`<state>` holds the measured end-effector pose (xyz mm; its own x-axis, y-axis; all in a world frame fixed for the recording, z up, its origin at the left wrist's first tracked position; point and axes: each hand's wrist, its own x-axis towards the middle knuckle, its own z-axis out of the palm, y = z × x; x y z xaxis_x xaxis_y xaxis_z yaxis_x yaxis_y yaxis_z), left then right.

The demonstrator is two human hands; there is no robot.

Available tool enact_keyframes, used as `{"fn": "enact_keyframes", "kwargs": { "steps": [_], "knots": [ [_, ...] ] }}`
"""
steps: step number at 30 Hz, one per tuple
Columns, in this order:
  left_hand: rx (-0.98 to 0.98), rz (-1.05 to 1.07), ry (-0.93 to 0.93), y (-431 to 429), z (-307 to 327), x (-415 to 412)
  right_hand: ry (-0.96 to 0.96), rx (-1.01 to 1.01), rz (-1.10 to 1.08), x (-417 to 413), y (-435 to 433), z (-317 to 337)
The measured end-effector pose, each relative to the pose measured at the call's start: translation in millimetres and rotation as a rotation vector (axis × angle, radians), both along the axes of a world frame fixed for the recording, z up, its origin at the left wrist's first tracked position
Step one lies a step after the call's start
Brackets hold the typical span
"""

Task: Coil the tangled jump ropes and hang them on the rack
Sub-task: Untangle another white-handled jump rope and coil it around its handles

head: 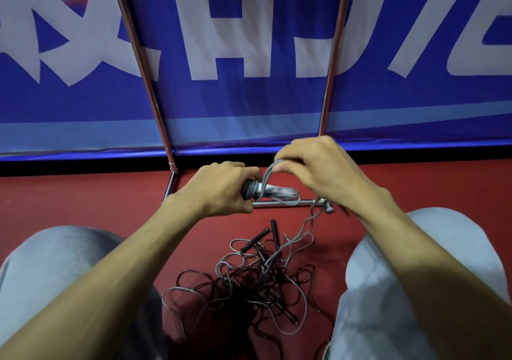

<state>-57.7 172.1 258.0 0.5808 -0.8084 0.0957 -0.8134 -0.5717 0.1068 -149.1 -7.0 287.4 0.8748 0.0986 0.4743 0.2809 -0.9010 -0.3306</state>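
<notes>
My left hand (221, 188) grips the grey handles (266, 189) of a jump rope, held level above the rack's base bar. My right hand (315, 165) pinches a loop of the grey rope (267, 176) just above those handles. From there the grey cord (304, 226) trails down to a tangle of grey and black ropes (249, 285) on the red floor between my knees. Black handles (273, 233) stick out of the pile's far side.
The chrome rack (285, 203) stands right in front, with two uprights (144, 68) rising against a blue banner with white letters (249, 96). My grey-clad knees (55, 271) flank the pile on both sides.
</notes>
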Motion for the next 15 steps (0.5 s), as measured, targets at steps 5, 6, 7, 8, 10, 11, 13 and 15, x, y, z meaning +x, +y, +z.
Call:
{"fn": "enact_keyframes", "kwargs": {
  "steps": [5,6,7,8,10,11,13,15],
  "knots": [
    [-0.128,-0.084,0.073,0.7,4.4,-6.7,-0.053,0.25,-0.272,5.4,-8.8,1.0],
    [-0.189,-0.107,0.115,1.5,7.5,-7.7,-0.041,0.283,-0.313,6.1,-10.0,0.9],
    [-0.25,-0.121,0.167,2.6,10.8,-7.6,-0.019,0.317,-0.351,6.9,-10.7,1.1],
    [-0.306,-0.125,0.234,4.4,14.3,-7.6,0.013,0.354,-0.37,7.8,-11.9,1.1],
    [-0.408,-0.128,0.413,8.0,21.7,-8.9,0.09,0.423,-0.338,10.0,-13.0,0.8],
    [-0.457,-0.132,0.515,9.2,25.4,-10.5,0.125,0.433,-0.296,11.1,-12.8,0.4],
    [-0.603,-0.114,0.721,9.1,30.5,-13.7,0.154,0.391,-0.256,13.6,-12.4,-1.1],
    [-0.85,-0.065,0.931,6.6,32.1,-12.9,0.166,0.452,-0.259,15.3,-8.6,-3.2]
  ]
}}
